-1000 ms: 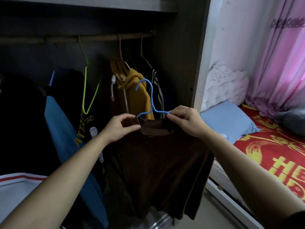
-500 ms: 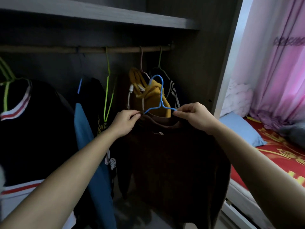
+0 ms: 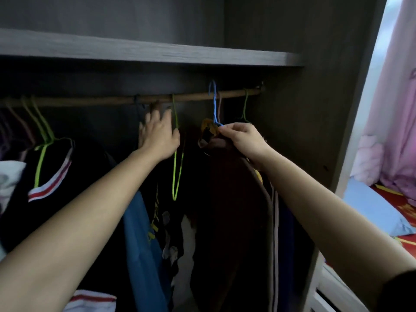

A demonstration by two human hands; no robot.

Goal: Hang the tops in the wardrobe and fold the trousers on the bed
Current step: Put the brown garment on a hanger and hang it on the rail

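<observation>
The brown top [image 3: 227, 199] hangs on a blue hanger [image 3: 215, 104], whose hook sits over the wooden wardrobe rail [image 3: 193, 96] near its right end. My right hand [image 3: 242, 137] pinches the blue hanger at its neck, just above the top's collar. My left hand [image 3: 158, 131] is spread with straight fingers against the neighbouring clothes, its thumb touching a green hanger [image 3: 176, 154] to the left of the brown top. A yellow hoodie [image 3: 208, 128] peeks out behind the brown top.
More dark tops hang on green hangers [image 3: 42, 140] along the left of the rail. A shelf [image 3: 157, 51] runs just above the rail. The wardrobe's side wall [image 3: 315, 131] stands to the right; beyond it are a bed with a blue pillow [image 3: 371, 208] and pink curtains [image 3: 400, 109].
Both hands rose with the brown top; the blue hanger's hook now sits over the rail. My left hand let go of the collar and moved left to the neighbouring clothes.
</observation>
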